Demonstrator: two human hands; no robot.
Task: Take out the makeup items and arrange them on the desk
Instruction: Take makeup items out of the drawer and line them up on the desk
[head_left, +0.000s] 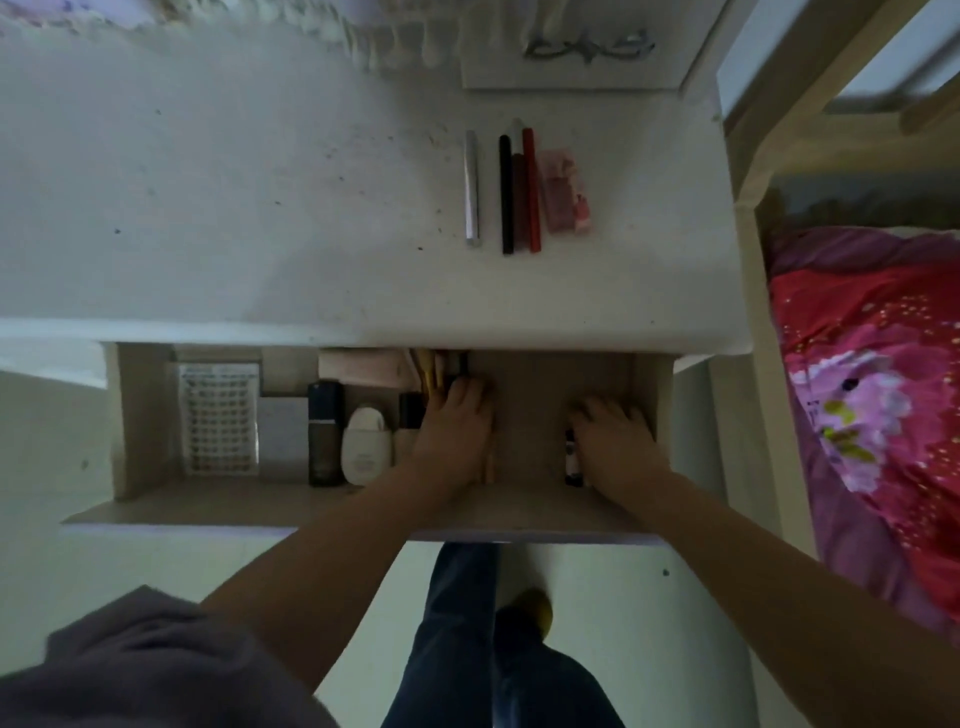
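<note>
From the head view I see both hands inside the open drawer. My left hand lies over a bundle of thin sticks, its fingers bent down on them; whether it already grips them I cannot tell. My right hand rests beside a small dark tube, and I cannot tell if it holds it. On the desk a silver pen, a black pencil, a red pencil and a pink packet lie in a row. I judge the picking step is in hand. Next, I should lift the items and place them beside that row.
</note>
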